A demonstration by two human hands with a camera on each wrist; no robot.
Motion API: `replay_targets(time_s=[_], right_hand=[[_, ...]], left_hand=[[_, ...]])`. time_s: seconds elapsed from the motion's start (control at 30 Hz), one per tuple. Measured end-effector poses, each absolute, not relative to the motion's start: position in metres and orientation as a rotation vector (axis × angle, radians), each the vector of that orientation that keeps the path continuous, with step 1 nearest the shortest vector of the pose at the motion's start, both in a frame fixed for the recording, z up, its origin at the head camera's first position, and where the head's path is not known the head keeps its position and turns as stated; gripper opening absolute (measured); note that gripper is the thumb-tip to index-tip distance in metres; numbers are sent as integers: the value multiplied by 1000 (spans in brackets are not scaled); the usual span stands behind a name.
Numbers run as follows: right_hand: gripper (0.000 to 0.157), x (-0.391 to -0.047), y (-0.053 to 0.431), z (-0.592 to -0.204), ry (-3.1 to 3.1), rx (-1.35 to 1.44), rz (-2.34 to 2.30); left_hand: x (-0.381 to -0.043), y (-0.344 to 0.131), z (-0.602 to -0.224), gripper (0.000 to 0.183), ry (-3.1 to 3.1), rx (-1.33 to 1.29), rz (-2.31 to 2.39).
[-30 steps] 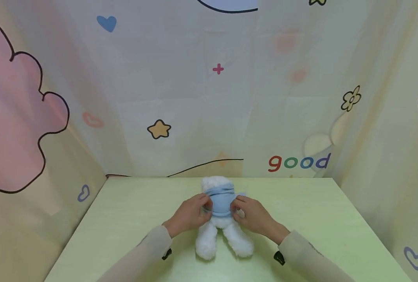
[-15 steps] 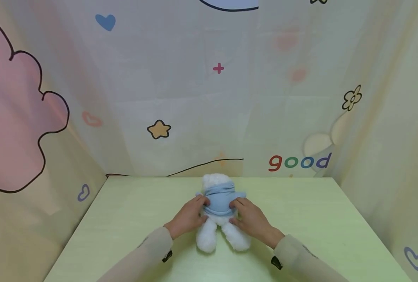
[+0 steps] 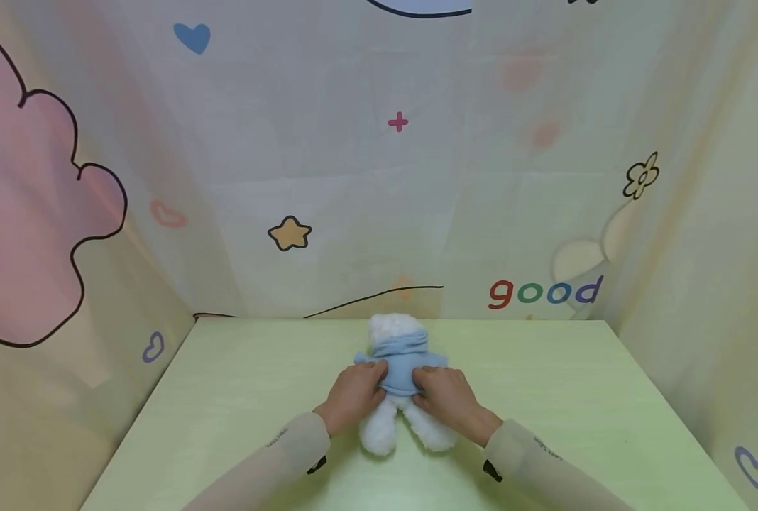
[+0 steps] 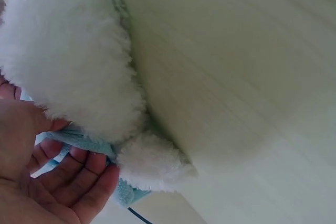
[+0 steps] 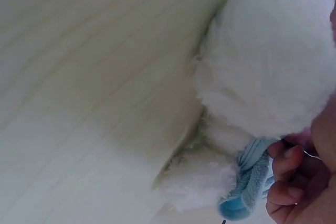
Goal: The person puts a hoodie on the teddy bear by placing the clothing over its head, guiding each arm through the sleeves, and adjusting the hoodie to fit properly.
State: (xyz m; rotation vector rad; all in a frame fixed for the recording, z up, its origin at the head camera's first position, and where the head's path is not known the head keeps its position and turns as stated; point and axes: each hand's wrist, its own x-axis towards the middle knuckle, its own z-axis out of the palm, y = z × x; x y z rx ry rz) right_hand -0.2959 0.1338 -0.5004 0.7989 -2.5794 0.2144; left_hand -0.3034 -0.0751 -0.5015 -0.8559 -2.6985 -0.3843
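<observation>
A white plush toy (image 3: 379, 431) lies on the table, legs toward me, wearing a light blue sweater (image 3: 399, 375). At the sweater's left side, my left hand (image 3: 353, 392) grips the hem, thumb on top. My right hand (image 3: 449, 396) grips the opposite side of the hem in the same way. In the left wrist view, the left fingers (image 4: 86, 174) curl under the blue cloth beside a furry leg (image 4: 73, 51). The right wrist view has the right fingers (image 5: 286, 195) curled at the sweater's edge (image 5: 252, 174). The toy's face is hidden.
The pale green table (image 3: 238, 369) extends around the toy. Its far edge meets a printed curtain (image 3: 328, 142) with hearts, a star and the word "good". Side curtains (image 3: 705, 298) border the table at left and right.
Half a second ago both hands had looser fingers at the toy's sides; now the fingers are closed on the hem, thumbs over it. The sleeves have come slightly inward.
</observation>
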Motion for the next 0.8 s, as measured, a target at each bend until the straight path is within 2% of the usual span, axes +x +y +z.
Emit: replay_targets(time_s=[0.2,0.37,0.5,0.7,0.73,0.8], right_hand=[[40,-291,133,-500,-2578,797,226],[26,-291,134,-494,-2653,740,270],[23,-295,138,-489,-2665,775,284],[8,-308,145,-479,-2523,820,535],[8,-311,145,-478,-2513,807,577],[21,-317,146,-476,-2523,783,633]], left_hand=[[-297,-76,-503,24,-2710,-796,-379],[-295,-80,-502,14,-2764,-712,-446],[-299,-83,-501,12,-2804,-681,-502],[-307,-87,-493,5,-2829,-651,-737],[-308,-87,-492,5,-2813,-652,-761],[-312,-86,-490,6,-2772,-655,-763]])
